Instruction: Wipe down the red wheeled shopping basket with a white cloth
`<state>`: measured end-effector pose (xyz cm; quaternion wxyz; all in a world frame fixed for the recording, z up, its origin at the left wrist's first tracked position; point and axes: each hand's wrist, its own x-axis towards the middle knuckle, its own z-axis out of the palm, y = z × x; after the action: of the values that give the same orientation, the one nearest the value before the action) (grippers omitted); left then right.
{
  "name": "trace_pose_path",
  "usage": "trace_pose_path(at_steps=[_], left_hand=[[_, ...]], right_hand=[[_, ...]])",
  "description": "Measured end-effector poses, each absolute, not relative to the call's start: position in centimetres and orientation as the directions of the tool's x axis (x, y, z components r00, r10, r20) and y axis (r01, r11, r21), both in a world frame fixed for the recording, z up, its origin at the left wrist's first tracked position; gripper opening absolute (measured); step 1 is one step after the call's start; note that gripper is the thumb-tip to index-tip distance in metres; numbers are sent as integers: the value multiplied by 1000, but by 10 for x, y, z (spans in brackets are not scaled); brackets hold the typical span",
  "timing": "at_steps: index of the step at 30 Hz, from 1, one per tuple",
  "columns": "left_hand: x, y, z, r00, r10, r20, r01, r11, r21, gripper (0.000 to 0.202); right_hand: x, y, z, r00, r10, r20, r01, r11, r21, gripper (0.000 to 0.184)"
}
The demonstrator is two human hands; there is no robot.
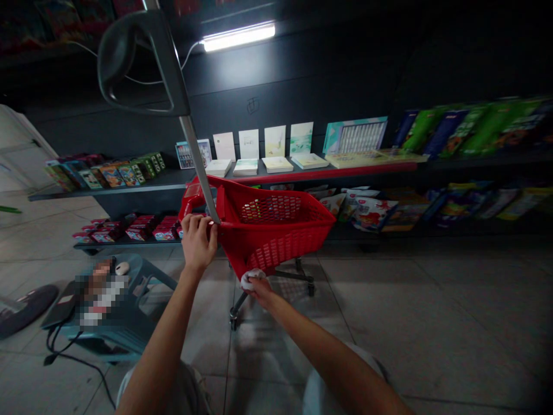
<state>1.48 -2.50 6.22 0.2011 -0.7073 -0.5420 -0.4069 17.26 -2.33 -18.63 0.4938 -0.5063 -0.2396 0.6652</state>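
A red plastic shopping cart (276, 235) with perforated sides stands on dark wheeled legs in front of me. My left hand (199, 241) is closed on the cart's rear edge, beside the foot of a slanted metal pole (196, 153). A dark grey loop-shaped handle (175, 69) is fixed higher up on that pole. Lower down, my right hand (261, 290) grips a bunched white cloth (251, 278) and presses it against the lower back corner of the basket. Part of the cloth is hidden by my fingers.
Behind the cart, a shelf (309, 174) bears white books, boxes and snack bags, with more packets on the lower level. At left stands a blue-grey plastic stool (125, 340) with blurred-out items, a cable (82, 360) and a round dark base (30, 311) nearby.
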Motion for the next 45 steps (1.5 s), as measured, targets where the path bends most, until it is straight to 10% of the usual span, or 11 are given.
trace_pose_path(at_steps=[10, 18, 25, 31, 35, 45], left_hand=[[13, -25, 60, 87, 598, 797, 922, -351, 163, 32], [13, -27, 52, 41, 556, 830, 924, -337, 180, 30], [-9, -26, 53, 30, 561, 827, 918, -344, 200, 32], [-27, -22, 53, -68, 664, 744, 898, -283, 335, 40], [-8, -40, 25, -143, 750, 646, 867, -221, 447, 79], [40, -81, -11, 32, 997, 69, 805, -67, 589, 86]], right_hand=[[224, 0, -130, 329, 936, -122, -333, -6, -943, 49], [349, 18, -77, 786, 557, 268, 233, 136, -963, 51], [383, 3, -54, 364, 587, 724, 693, 349, -631, 54], [388, -4, -52, 165, 762, 626, 797, 271, -540, 46], [379, -8, -48, 110, 795, 596, 846, 240, -476, 42], [348, -28, -30, 12, 815, 580, 927, 208, -311, 32]])
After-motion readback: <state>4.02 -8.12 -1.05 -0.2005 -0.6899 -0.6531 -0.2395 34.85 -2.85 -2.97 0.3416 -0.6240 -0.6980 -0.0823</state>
